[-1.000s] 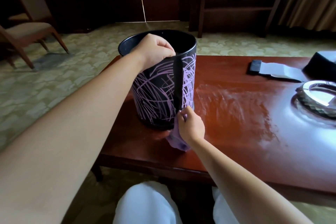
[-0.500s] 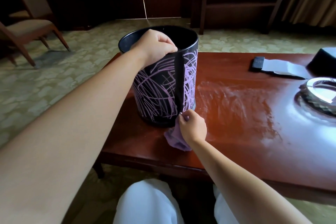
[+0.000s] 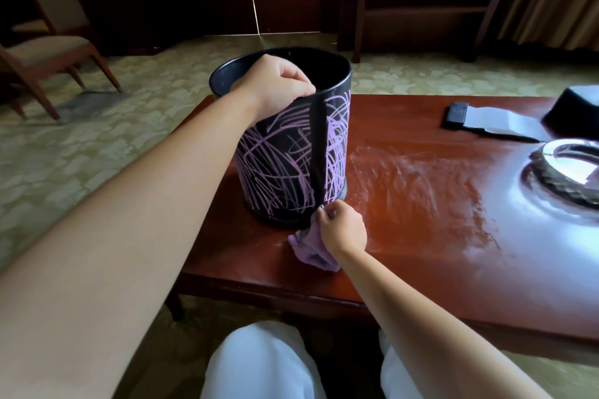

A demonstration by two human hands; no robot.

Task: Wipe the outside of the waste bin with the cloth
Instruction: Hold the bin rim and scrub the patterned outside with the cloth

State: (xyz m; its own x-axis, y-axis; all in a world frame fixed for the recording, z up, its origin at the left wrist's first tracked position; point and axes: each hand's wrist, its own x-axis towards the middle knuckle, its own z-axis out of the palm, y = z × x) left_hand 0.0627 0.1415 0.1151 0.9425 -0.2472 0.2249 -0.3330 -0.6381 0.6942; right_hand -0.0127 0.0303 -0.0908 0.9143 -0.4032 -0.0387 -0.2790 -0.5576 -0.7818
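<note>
A black waste bin, scribbled w/ purple lines, is stood upright near the left end of a red-brown wooden table. Its near rim is gripped by the left hand, fingers curled over the edge into the opening. A purple cloth is bunched in the right hand, fingers closed round it, and is held low against the bin's base at the front, where a clean black vertical strip is seen thru the scribbles. The cloth's loose end is laid on the tabletop just below the hand. A smeared whitish patch is seen on the wood to the right of the bin. Further right, well apart, a shiny metal dish and a dark remote-like item are set. White-trousered knees are seen below the table edge.
</note>
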